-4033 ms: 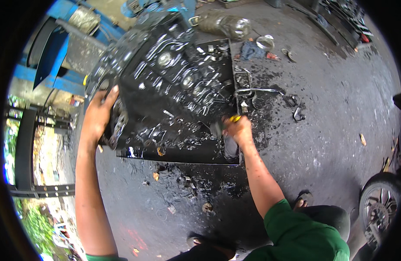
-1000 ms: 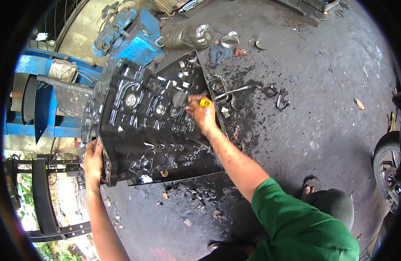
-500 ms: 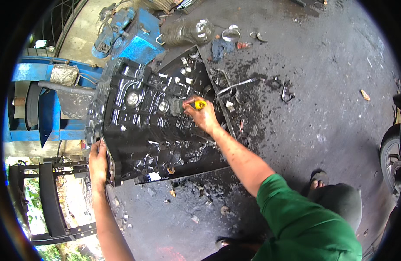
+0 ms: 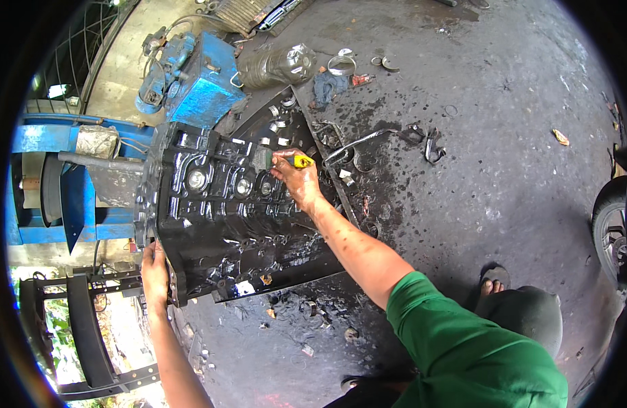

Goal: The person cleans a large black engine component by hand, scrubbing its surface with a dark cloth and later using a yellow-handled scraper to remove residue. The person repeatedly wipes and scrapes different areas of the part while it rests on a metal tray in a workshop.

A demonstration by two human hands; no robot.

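A glossy black engine block (image 4: 218, 224) with round silvery plugs (image 4: 196, 179) along its side fills the middle of the view. My right hand (image 4: 298, 178) is closed round the yellow handle of a brush (image 4: 302, 161). Its wide, dark grey-green end (image 4: 262, 159) lies against the block's upper part, just beyond the third round plug (image 4: 266, 188). At the block's near left corner, my left hand (image 4: 155, 275) grips the edge of the end flange, with the fingertips partly hidden behind it.
A dark tray (image 4: 327, 194) lies under the block, holding small metal pieces. Blue stand beams (image 4: 112, 224) adjoin the block's left end. Beyond are a blue box-shaped machine (image 4: 204, 81) and a large plastic bottle (image 4: 276, 66). A wheel (image 4: 611, 231) stands far right.
My right hand has moved the brush away from beside the second plug toward the block's far side, uncovering the third plug. My left hand keeps its place on the flange. The view has shifted slightly.
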